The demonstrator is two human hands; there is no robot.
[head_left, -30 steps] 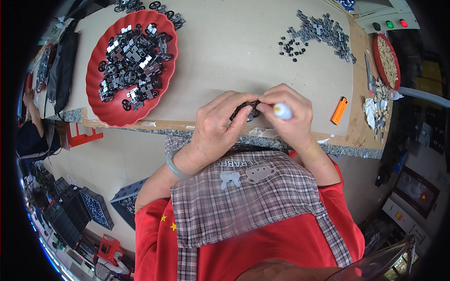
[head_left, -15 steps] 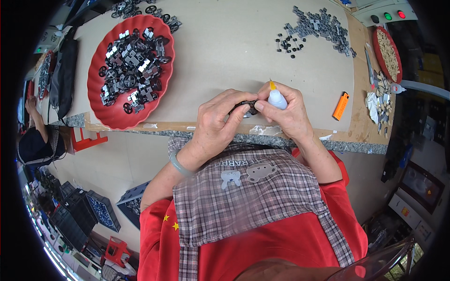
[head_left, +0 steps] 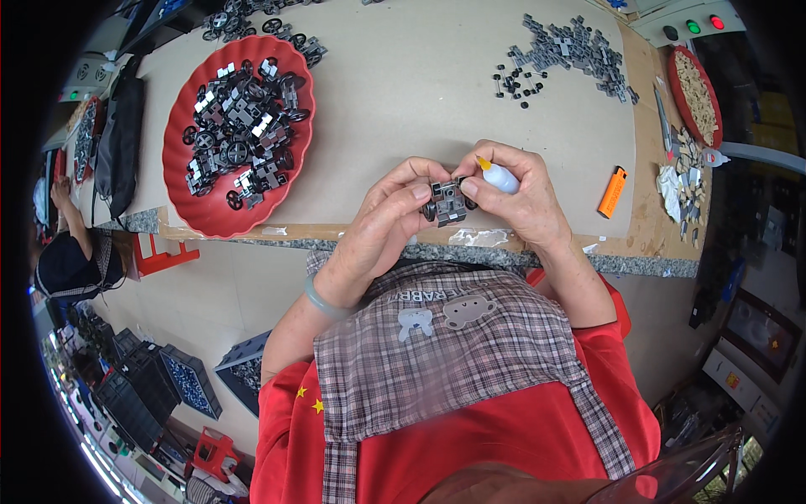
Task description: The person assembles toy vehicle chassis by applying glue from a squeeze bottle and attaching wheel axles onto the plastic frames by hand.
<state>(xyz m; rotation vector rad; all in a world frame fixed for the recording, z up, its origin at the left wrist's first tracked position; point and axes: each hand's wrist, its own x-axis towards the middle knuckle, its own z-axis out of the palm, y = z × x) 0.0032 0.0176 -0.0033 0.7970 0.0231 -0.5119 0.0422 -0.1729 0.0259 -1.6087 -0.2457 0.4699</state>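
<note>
Over the near part of the table, my left hand [head_left: 384, 217] pinches a small grey and black toy vehicle chassis [head_left: 450, 203] by its left side, where a black wheel shows. My right hand [head_left: 533, 200] is closed on a small white squeeze bottle [head_left: 501, 178] with a yellow tip that points up and left. Its thumb and finger also touch the chassis's right side. To the left stands a red scalloped bowl [head_left: 176, 160], heaped with similar black and grey wheeled parts [head_left: 239, 126].
Grey parts [head_left: 571, 46] and small black axles with wheels [head_left: 516, 82] lie at the far right. An orange lighter [head_left: 612, 192] is right of my hands. Beyond are tweezers [head_left: 663, 126], loose chips [head_left: 690, 189] and a red bowl [head_left: 705, 101]. Another person [head_left: 80, 252] sits at far left.
The chassis has been turned so that its broad face shows; before, it was mostly hidden between my fingers. The bottle now tilts more to the left, and my left fingers have opened out somewhat.
</note>
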